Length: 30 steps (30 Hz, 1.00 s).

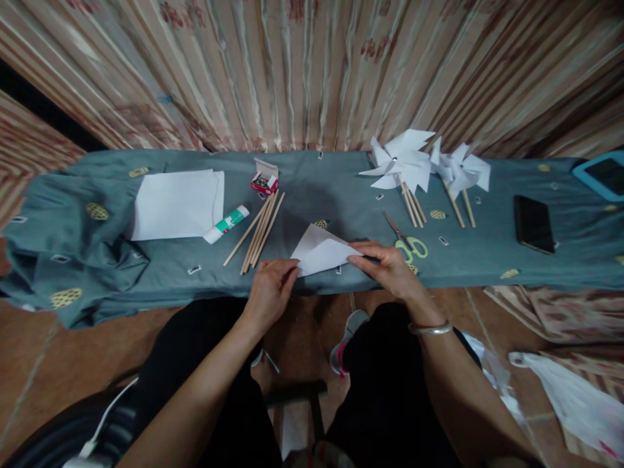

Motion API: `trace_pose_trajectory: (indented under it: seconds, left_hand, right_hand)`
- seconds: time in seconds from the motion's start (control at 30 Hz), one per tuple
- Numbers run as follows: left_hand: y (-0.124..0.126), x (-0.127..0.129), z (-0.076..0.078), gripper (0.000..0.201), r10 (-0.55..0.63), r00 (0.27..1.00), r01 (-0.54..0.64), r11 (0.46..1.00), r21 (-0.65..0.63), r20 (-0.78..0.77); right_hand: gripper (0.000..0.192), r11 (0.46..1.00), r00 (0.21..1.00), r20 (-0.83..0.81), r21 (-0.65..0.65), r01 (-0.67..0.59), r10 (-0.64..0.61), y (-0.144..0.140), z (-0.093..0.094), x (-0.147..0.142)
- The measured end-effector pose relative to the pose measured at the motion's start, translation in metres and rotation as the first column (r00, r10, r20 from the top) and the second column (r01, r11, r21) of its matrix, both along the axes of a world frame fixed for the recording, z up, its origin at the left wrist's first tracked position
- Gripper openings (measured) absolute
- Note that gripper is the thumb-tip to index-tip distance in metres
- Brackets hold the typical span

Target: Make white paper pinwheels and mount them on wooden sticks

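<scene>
A folded sheet of white paper [326, 253] is held just above the front edge of the cloth-covered table. My left hand [271, 289] pinches its left corner between thumb and fingers. At the opposite corner my right hand [383, 265] grips the paper the same way. Scissors [412, 247] with green handles lie just beyond my right hand, partly hidden by it. Several wooden sticks [260, 231] rest on the cloth beyond my left hand, with a glue stick [227, 224] to their left.
White paper sheets [175, 205] lie on the left, and an open red-and-white box [264, 177] stands behind the sticks. White paper pinwheels [404, 159] on sticks lie at the back right. Farther right are a black phone [533, 224] and a blue-framed device [604, 175]. A pleated curtain [302, 71] hangs behind.
</scene>
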<state>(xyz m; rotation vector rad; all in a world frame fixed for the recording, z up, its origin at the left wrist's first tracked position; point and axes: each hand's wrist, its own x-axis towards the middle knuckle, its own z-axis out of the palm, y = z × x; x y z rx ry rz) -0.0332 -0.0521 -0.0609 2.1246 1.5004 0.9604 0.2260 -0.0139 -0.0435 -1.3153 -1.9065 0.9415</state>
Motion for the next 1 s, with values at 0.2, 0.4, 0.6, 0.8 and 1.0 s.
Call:
trace_pose_trajectory:
  seconds: [0.2, 0.4, 0.6, 0.8, 1.0]
  left_hand:
    - [0.006, -0.003, 0.008, 0.019, 0.079, 0.997, -0.080, 0.989, -0.126, -0.008]
    - [0.015, -0.005, 0.019, 0.030, 0.091, 0.992, -0.108, 0.968, -0.228, -0.085]
    - [0.016, -0.005, 0.016, 0.032, 0.069, 0.983, -0.094, 0.985, -0.146, -0.170]
    - [0.013, -0.009, 0.019, 0.045, 0.092, 0.995, -0.077, 0.946, -0.316, 0.033]
    - [0.015, -0.012, 0.017, 0.033, 0.071, 0.998, -0.066, 0.928, -0.367, -0.002]
  right_hand:
    - [0.026, 0.988, 0.992, 0.081, -0.107, 0.107, -0.099, 0.011, 0.001, -0.006]
    - [0.023, 0.983, 0.945, 0.288, -0.048, 0.177, -0.156, 0.016, 0.001, -0.012]
    - [0.015, 0.958, 0.895, 0.348, 0.033, 0.286, -0.279, 0.009, 0.002, -0.019]
    - [0.015, 0.969, 0.920, 0.307, 0.022, 0.247, -0.242, 0.010, 0.000, -0.017]
    - [0.015, 0.975, 0.925, 0.335, -0.067, 0.213, -0.179, 0.022, 0.005, -0.015]
